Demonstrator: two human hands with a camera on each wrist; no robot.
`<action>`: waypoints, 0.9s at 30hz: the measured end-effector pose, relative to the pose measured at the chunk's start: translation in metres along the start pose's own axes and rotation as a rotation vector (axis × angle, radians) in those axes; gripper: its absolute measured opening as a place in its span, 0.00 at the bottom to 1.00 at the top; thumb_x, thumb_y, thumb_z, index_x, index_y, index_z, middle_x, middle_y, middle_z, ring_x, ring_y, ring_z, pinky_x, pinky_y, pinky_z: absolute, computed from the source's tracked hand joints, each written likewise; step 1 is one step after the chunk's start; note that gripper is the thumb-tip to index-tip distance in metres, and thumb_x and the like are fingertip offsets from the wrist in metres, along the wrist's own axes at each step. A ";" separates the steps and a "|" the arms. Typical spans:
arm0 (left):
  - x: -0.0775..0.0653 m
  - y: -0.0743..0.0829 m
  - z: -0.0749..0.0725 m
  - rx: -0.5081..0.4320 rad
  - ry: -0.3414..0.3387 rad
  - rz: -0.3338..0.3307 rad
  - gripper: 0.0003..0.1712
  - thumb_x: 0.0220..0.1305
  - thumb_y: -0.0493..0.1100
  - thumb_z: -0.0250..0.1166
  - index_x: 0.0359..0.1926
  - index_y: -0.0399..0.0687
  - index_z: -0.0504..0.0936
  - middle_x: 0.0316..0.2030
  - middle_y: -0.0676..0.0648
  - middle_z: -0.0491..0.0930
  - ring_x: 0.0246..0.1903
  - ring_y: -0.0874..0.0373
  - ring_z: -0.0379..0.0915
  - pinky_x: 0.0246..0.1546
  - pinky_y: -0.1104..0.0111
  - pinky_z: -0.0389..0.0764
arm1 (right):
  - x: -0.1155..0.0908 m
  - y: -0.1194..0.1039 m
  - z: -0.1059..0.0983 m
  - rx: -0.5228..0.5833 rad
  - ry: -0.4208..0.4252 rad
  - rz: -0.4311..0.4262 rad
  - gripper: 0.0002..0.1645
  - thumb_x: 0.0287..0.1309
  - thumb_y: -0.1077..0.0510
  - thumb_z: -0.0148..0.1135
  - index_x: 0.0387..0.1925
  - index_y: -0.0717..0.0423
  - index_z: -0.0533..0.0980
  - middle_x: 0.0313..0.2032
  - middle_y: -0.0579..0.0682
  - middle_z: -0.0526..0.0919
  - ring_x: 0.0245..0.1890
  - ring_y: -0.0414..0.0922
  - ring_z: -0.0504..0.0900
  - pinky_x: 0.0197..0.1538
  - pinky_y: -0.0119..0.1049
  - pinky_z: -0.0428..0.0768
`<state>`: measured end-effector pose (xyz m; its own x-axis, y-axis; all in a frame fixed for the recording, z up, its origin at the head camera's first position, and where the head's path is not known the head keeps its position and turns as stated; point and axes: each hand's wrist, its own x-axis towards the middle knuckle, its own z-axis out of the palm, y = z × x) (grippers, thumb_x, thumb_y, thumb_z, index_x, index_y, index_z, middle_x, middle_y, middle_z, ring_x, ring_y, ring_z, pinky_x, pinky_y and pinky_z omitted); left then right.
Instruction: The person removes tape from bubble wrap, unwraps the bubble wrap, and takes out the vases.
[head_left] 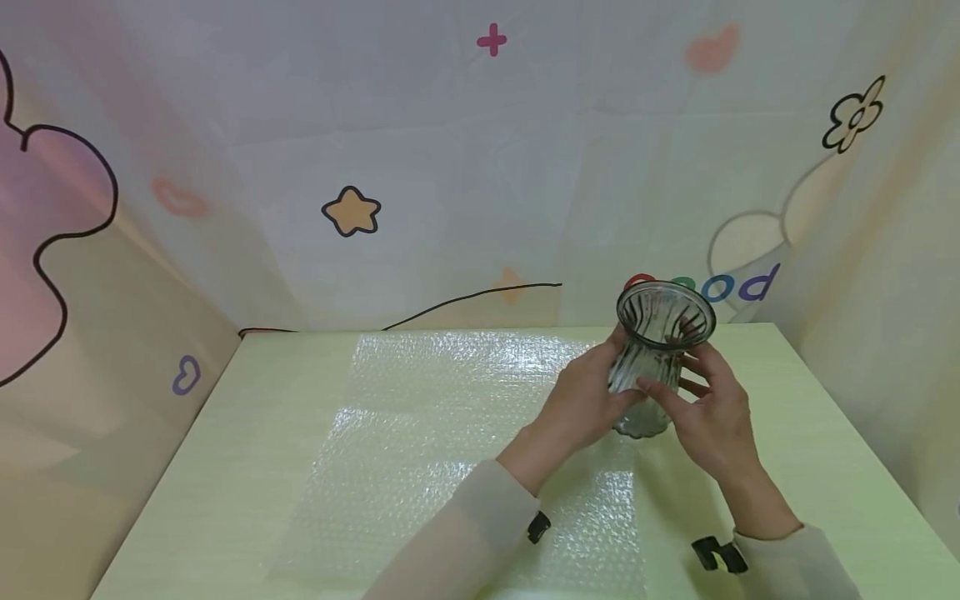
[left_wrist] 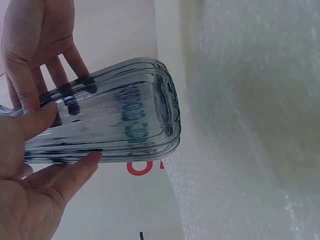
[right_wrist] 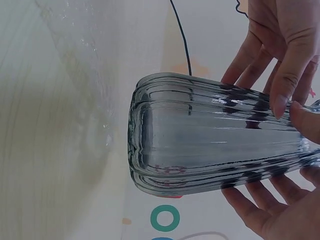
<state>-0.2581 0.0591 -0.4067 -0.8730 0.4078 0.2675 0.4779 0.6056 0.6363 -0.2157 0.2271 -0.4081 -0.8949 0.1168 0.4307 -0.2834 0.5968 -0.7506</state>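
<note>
A clear ribbed glass vase [head_left: 649, 360] with a flared round rim is held by both hands at the right side of the table, its mouth tipped toward the head camera. My left hand [head_left: 573, 402] grips its left side, fingers wrapped behind the glass. On the other side, my right hand [head_left: 716, 417] holds it with the thumb across the front and fingers around the back. In the left wrist view the vase's thick base [left_wrist: 167, 110] shows between the hands, over the table. Both thumbs lie close together on the glass, as the right wrist view also shows.
A sheet of bubble wrap [head_left: 420, 442] lies flat over the middle of the pale table [head_left: 187, 508], its right edge below the vase. Behind stands a printed cloth backdrop [head_left: 450, 167], with side panels at left and right. Small black clips [head_left: 720, 556] hang by the sleeves.
</note>
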 end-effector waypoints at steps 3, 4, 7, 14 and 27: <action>0.005 0.002 0.002 -0.016 0.005 0.006 0.48 0.69 0.53 0.71 0.82 0.57 0.56 0.70 0.48 0.75 0.67 0.57 0.74 0.64 0.65 0.78 | 0.001 0.002 0.000 0.004 0.021 0.005 0.44 0.60 0.62 0.75 0.74 0.48 0.67 0.68 0.55 0.76 0.63 0.61 0.79 0.51 0.19 0.78; 0.006 0.002 0.002 -0.019 0.007 0.013 0.47 0.69 0.53 0.71 0.81 0.56 0.57 0.70 0.49 0.75 0.68 0.57 0.74 0.64 0.65 0.77 | 0.002 0.002 0.000 0.007 0.030 0.004 0.44 0.59 0.62 0.75 0.74 0.49 0.67 0.68 0.56 0.76 0.63 0.60 0.79 0.51 0.19 0.78; 0.009 0.004 0.004 -0.011 0.017 0.033 0.45 0.68 0.53 0.72 0.80 0.55 0.60 0.69 0.49 0.75 0.68 0.58 0.73 0.65 0.66 0.76 | 0.003 0.004 0.000 0.009 0.044 0.009 0.43 0.59 0.63 0.75 0.74 0.51 0.67 0.67 0.56 0.76 0.62 0.60 0.80 0.49 0.15 0.74; 0.017 0.007 0.006 0.005 0.005 0.030 0.47 0.67 0.52 0.73 0.81 0.57 0.59 0.67 0.47 0.74 0.65 0.57 0.74 0.64 0.66 0.77 | 0.005 0.007 -0.002 -0.012 0.052 0.041 0.44 0.62 0.59 0.74 0.76 0.46 0.66 0.68 0.57 0.75 0.62 0.62 0.80 0.49 0.16 0.74; 0.035 0.018 0.021 0.076 -0.062 -0.019 0.48 0.69 0.55 0.69 0.82 0.59 0.55 0.69 0.52 0.67 0.60 0.61 0.76 0.60 0.72 0.77 | 0.008 0.020 -0.004 -0.005 0.172 0.095 0.43 0.58 0.64 0.75 0.73 0.51 0.69 0.68 0.55 0.76 0.61 0.63 0.79 0.45 0.15 0.71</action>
<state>-0.2780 0.0989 -0.4009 -0.8753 0.4361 0.2088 0.4694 0.6629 0.5833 -0.2274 0.2430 -0.4174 -0.8453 0.3065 0.4377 -0.1983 0.5808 -0.7896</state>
